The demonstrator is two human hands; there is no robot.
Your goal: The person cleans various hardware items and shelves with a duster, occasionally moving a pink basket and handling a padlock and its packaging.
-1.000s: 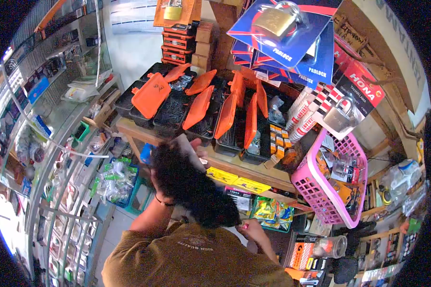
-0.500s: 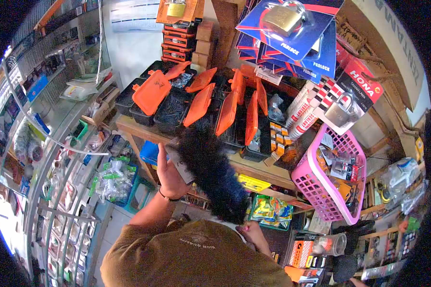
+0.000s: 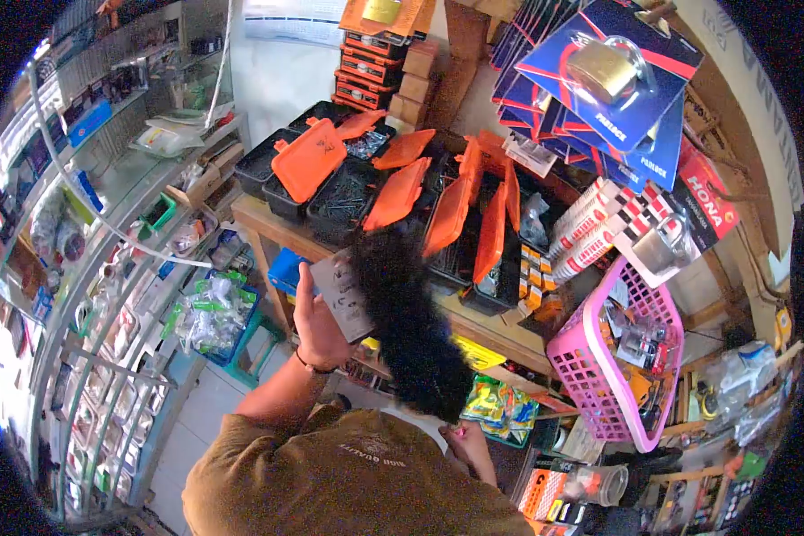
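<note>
In front of the wooden tabletop [image 3: 268, 228], the left hand [image 3: 317, 326] is raised, fingers closed around a grey card [image 3: 344, 295] held tilted, just beside a black feather duster [image 3: 411, 330]. The duster's head hangs in front of the tabletop edge and hides part of the card. The right hand [image 3: 467, 444] is low, close to the body, fingers curled around the duster's pink handle end. On the tabletop stand black bins [image 3: 344, 192] of small hardware with orange lids [image 3: 308, 159] propped open. A pink basket [image 3: 621, 357] sits to the right, tilted, with padlock packs [image 3: 612, 76] hanging above it. A blue crate [image 3: 214, 317] of green-tagged bags stands on the floor to the left.
</note>
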